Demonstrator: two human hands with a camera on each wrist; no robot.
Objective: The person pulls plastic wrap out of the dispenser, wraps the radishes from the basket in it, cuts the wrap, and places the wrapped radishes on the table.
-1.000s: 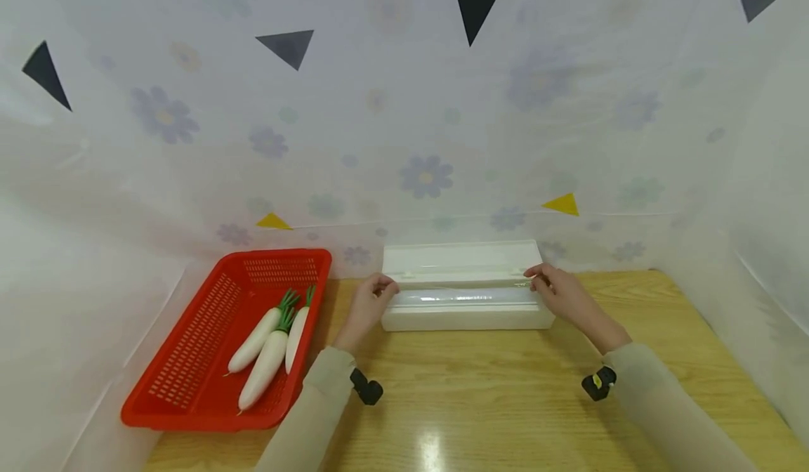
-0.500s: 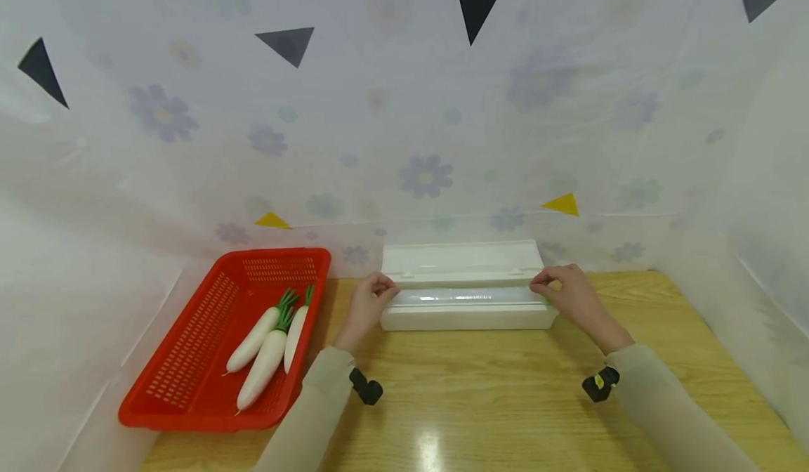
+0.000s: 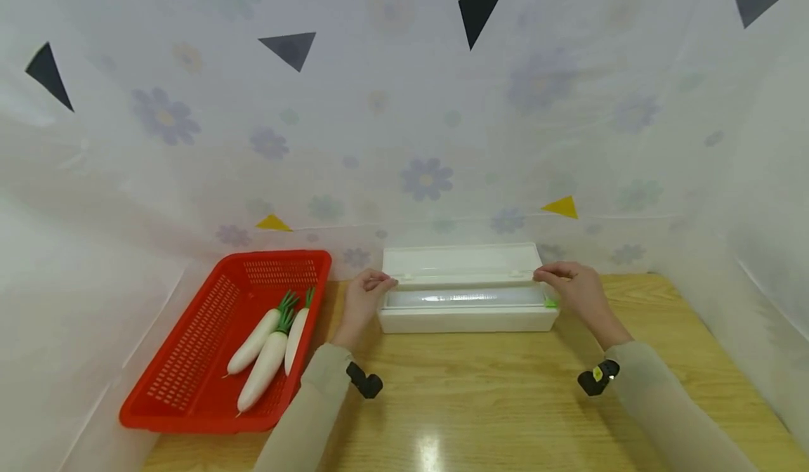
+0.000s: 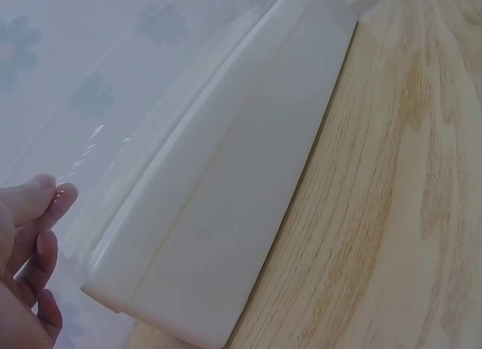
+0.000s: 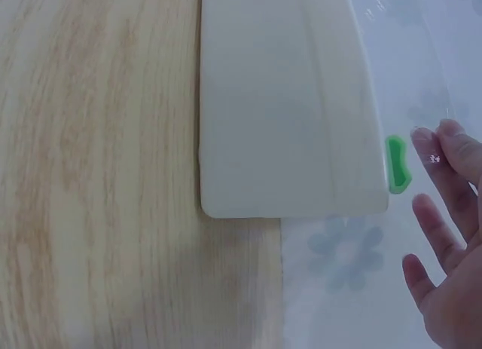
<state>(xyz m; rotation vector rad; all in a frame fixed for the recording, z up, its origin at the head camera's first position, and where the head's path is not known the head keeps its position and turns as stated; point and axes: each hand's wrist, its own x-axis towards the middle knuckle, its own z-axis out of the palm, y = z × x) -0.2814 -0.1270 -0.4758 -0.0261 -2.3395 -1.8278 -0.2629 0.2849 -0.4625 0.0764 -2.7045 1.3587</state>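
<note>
A white cling film dispenser box [image 3: 468,320] stands on the table with its lid [image 3: 461,257] raised at the back. Inside lies a roll of clear cling film [image 3: 464,298]. My left hand [image 3: 362,303] pinches one corner of the film between thumb and forefinger at the box's left end; the left wrist view shows clear film [image 4: 90,149] stretching from the fingertips. At the other end my right hand [image 3: 578,293] pinches the film's opposite corner. Near it, a green slider [image 5: 397,164] sits at the end of the box's top edge. The film's outline is hard to see.
A red plastic basket [image 3: 180,366] stands to the left, holding three white radishes [image 3: 268,359] with green stems. The wooden table [image 3: 468,402] extends in front of the box. A flower-printed plastic sheet [image 3: 354,128] hangs behind and along both sides.
My right hand has moved from the film inside the box to its right end, uncovering the green slider. Both hands have since risen slightly, still pinching the film.
</note>
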